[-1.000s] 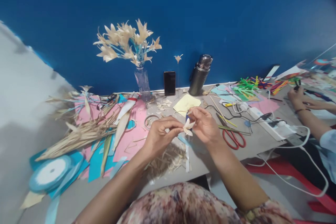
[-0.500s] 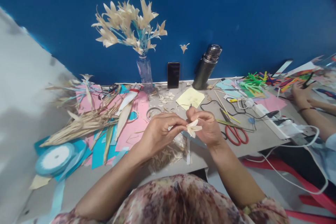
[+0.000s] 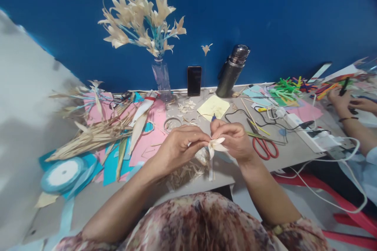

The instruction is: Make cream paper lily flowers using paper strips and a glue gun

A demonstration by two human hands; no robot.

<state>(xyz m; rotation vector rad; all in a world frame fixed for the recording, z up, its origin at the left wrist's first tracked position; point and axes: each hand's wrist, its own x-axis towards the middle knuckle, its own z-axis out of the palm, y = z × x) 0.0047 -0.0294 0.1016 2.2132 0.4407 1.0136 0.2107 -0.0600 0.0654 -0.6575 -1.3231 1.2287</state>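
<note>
A small cream-coloured husk flower (image 3: pixel 217 145) is held between my two hands, its petals spread towards me. The thumb and fingertips of my left hand (image 3: pixel 184 145) pinch it from the left. My right hand (image 3: pixel 234 141) is closed at its right side, fingers bent and touching the petals. A dark blue pointed tip (image 3: pixel 213 117) sticks up from my right fist; the rest of that object is hidden by the fingers. Below the hands lies a heap of pale husk scraps (image 3: pixel 188 174).
Behind stand a clear bottle (image 3: pixel 161 80) of husk flowers, a phone (image 3: pixel 194 81) and a dark flask (image 3: pixel 234 70). Red-handled scissors (image 3: pixel 265 148) and a power strip (image 3: pixel 304 133) lie right; ribbon (image 3: pixel 63 174) and dried husks (image 3: pixel 94 137) left. Another person's hand (image 3: pixel 338 100) is far right.
The flower has turned a little between my fingers, and its petals point more to the right and down. The blue tip shows more clearly above my right hand. The view has shifted slightly.
</note>
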